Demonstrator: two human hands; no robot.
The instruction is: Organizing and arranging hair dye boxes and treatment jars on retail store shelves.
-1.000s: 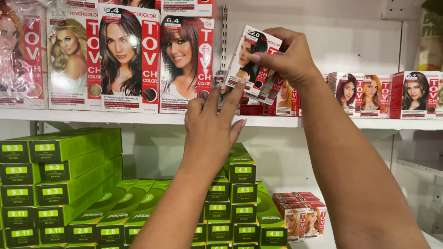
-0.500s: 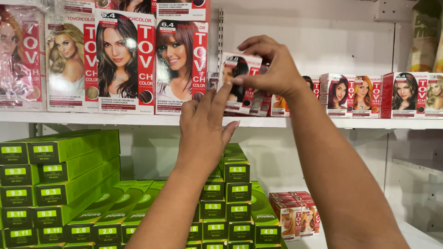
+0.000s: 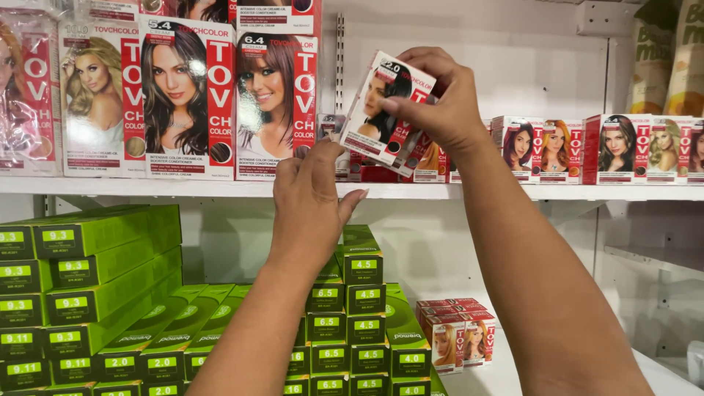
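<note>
My right hand (image 3: pixel 438 99) grips a small red-and-white hair dye box (image 3: pixel 386 110) with a dark-haired woman's picture, holding it tilted just above the white shelf (image 3: pixel 220 188). My left hand (image 3: pixel 312 198) reaches up beneath it, fingertips touching small boxes (image 3: pixel 345 158) standing at the shelf's edge. Whether the left fingers grip anything is hidden behind the hand. More small dye boxes (image 3: pixel 433 165) sit behind the held one.
Large dye boxes (image 3: pixel 187 99) stand at the left of the shelf, small ones (image 3: pixel 609 147) at the right. Below, green boxes (image 3: pixel 88 293) are stacked in rows, and a few small red boxes (image 3: pixel 458 337) rest on the lower shelf.
The right hand has drawn the small box a little up and left, tilting it. The left hand stays under it at the shelf edge.
</note>
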